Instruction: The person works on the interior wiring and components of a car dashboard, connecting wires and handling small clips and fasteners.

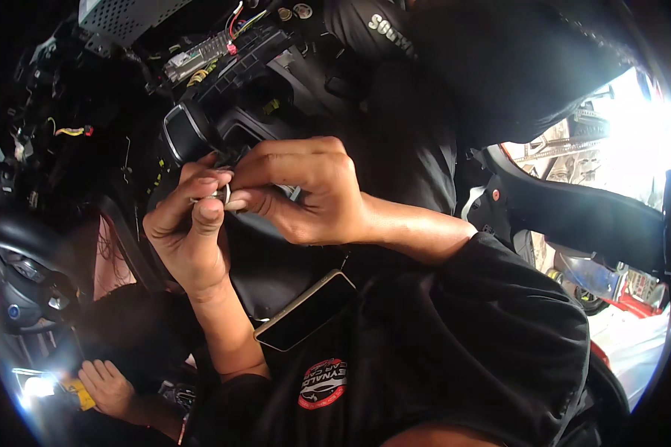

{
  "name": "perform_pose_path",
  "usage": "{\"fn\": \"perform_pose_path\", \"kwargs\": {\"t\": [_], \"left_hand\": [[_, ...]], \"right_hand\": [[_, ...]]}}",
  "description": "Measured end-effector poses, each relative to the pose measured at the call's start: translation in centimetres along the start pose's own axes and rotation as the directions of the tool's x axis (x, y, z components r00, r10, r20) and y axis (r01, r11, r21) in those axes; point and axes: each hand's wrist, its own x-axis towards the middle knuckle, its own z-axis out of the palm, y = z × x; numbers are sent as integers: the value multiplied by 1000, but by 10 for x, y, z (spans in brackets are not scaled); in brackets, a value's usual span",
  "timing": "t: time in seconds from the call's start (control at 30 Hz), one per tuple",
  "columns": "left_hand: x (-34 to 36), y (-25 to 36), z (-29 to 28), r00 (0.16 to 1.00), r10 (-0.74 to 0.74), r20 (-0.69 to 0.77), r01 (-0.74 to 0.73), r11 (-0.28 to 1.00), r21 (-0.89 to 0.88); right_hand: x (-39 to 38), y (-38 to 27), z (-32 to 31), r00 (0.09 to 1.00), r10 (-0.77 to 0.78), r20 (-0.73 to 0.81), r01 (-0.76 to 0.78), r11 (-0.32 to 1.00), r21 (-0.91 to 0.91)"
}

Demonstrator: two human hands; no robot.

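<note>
My left hand point(194, 238) and my right hand point(313, 194) meet in front of the center console. Each has its thumb and fingers pinched together. Between the fingertips sits a small whitish piece point(225, 195), mostly covered, so its kind does not show. Behind the right fingertips something dark is partly visible, too hidden to name. A phone with a dark screen and a gold edge point(306, 311) lies below my hands, close to my black shirt.
A steering wheel point(15, 249) is at the left. Loose wires point(71, 131) and an opened dashboard with a metal box point(130, 22) lie ahead. A co-worker's hand point(108, 387) holds a yellow thing near a bright light. An open doorway point(566, 156) is at the right.
</note>
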Motion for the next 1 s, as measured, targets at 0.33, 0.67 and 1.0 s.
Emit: {"fn": "perform_pose_path", "kwargs": {"t": [0.33, 0.67, 1.0], "left_hand": [[-5, -4, -11, 998, 69, -6, -69, 996, 58], [-3, -2, -3, 997, 69, 43, -73, 991, 112], [-7, -5, -3, 999, 19, 47, -22, 998, 64]], "right_hand": [[-13, -27, 14, 788, 613, 67, -512, 590, 624], [-20, -18, 10, 785, 613, 85, -494, 537, 684], [-19, -4, 6, 796, 571, 201, -499, 432, 751]]}}
